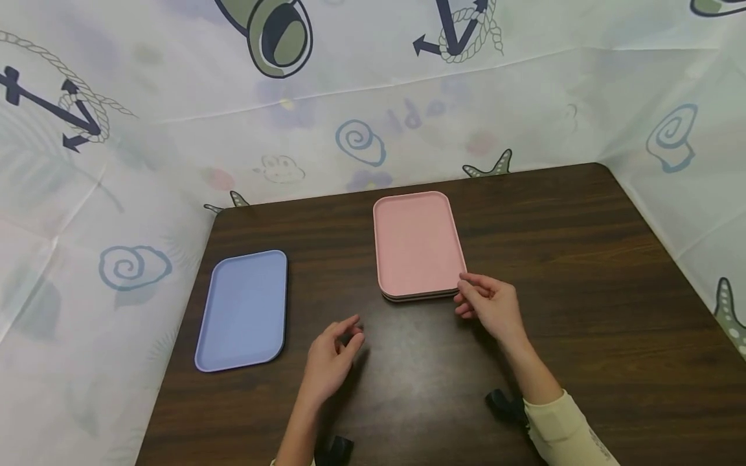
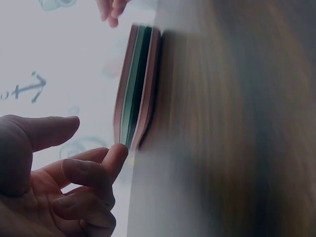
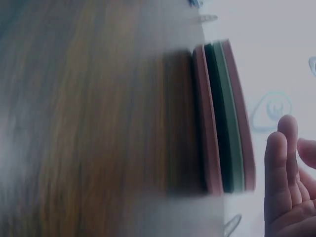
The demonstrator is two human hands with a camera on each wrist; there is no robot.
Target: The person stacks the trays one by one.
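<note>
A pink tray (image 1: 418, 243) lies on top of a short stack near the table's far side. Edge-on in the wrist views, the stack also shows a green tray (image 3: 232, 118), a dark layer (image 3: 219, 113) and another pink tray (image 3: 208, 118) at the bottom. Beside the stack's near right corner is my right hand (image 1: 492, 307), holding nothing, its fingers loosely bent; contact with the corner cannot be made out. My left hand (image 1: 329, 362) hovers between the stack and a blue tray (image 1: 243, 310), its fingers relaxed and nothing in them.
The dark wood table (image 1: 583, 310) carries both the stack and the blue tray, which lies near its left edge. A printed white cloth (image 1: 303, 129) with shells and anchors hangs behind and beside the table. Dark straps (image 1: 506, 406) sit at the wrists.
</note>
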